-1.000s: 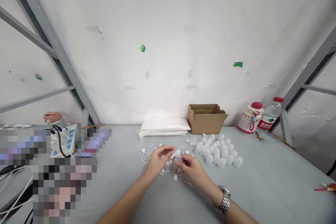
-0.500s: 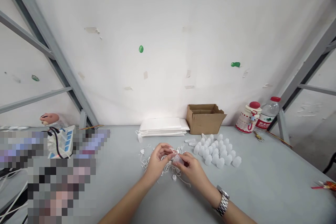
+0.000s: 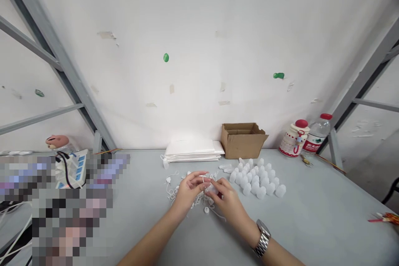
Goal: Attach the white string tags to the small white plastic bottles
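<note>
Over a tangle of white cords with small white caps [image 3: 171,193], my two hands meet fingertip to fingertip. The fingers of my left hand [image 3: 188,191] are pinched on a thin white cord [image 3: 203,180]. Between the thumb and fingers of my right hand [image 3: 227,198] is a small translucent white plastic cup [image 3: 213,189], mostly hidden by the fingers. Whether the cord is attached to this cup I cannot tell. One loose white cap [image 3: 206,210] lies just below the hands. To their right stands a cluster of similar frosted plastic cups [image 3: 261,192].
Behind the hands lie a stack of flat white packets [image 3: 193,151] and an open cardboard box [image 3: 245,146]. A decorated bottle [image 3: 293,140] and a water bottle [image 3: 316,137] stand at the back right. A power strip [image 3: 76,168] with cables sits left; pliers [image 3: 307,161] lie near the bottles.
The hands stay nearly in place, with small finger shifts around the cord and the cup. The whole view has moved slightly.
</note>
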The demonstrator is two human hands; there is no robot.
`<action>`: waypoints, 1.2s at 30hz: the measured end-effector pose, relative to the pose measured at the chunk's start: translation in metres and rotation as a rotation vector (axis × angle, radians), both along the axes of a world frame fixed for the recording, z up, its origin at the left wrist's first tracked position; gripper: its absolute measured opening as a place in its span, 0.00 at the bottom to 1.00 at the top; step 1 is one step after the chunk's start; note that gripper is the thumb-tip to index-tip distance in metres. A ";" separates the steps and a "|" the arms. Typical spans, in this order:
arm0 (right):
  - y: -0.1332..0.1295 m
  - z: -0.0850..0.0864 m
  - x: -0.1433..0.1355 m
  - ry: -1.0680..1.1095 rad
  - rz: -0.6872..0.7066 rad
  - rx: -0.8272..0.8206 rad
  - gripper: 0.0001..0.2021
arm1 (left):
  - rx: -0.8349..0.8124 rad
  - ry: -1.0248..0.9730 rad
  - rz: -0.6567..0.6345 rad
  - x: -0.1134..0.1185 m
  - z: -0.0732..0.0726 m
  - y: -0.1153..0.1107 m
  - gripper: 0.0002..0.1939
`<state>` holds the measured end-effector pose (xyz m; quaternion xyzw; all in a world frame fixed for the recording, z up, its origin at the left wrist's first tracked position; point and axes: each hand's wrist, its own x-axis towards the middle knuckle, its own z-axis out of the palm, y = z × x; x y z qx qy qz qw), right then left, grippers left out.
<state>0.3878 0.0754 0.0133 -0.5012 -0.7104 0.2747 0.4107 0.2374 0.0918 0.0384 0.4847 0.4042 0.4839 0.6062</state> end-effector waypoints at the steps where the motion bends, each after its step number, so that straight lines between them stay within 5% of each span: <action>1: 0.000 0.000 0.000 0.005 0.009 0.009 0.14 | -0.004 -0.009 0.002 -0.001 0.000 0.001 0.21; 15: -0.009 0.005 -0.001 -0.056 -0.034 0.095 0.08 | -0.018 -0.140 0.017 -0.002 -0.003 0.003 0.24; 30: -0.011 0.002 -0.006 -0.347 -0.117 0.658 0.10 | -0.152 -0.373 0.032 0.007 0.004 -0.003 0.18; 33: -0.012 0.001 -0.008 -0.297 -0.127 0.662 0.10 | -0.164 -0.398 0.051 0.011 0.003 -0.005 0.17; 36: -0.013 0.002 -0.009 -0.151 -0.098 0.493 0.10 | -0.159 -0.375 0.049 0.012 0.002 -0.006 0.14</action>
